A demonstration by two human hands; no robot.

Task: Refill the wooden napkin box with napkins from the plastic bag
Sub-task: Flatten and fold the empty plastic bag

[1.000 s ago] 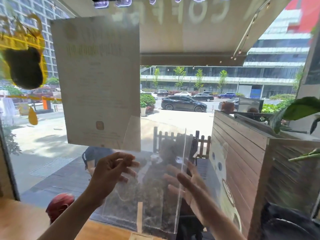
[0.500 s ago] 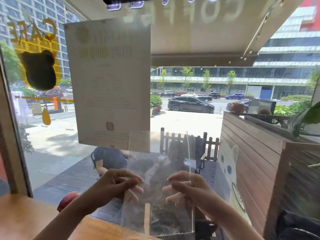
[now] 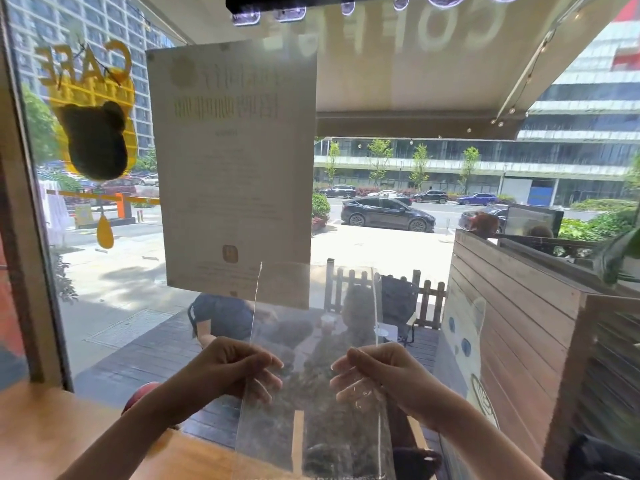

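While my left hand [image 3: 239,367] and right hand [image 3: 377,374] each pinched a side of the clear, seemingly empty plastic bag [image 3: 313,358] raised above the bench [image 3: 52,431], I judged refilling near done; napkin box unseen.

Up on the window glass, a yellow decal [image 3: 90,69] carries big letters seen from behind, mirrored, reading "CAFE" above a dark bear silhouette. Along the top, pale lettering on the glass [image 3: 391,26] shows reversed too, roughly "COFFEE", though washed out. The paper notice [image 3: 235,168] taped to the window has print showing through from its far side, too faint and backwards to read.
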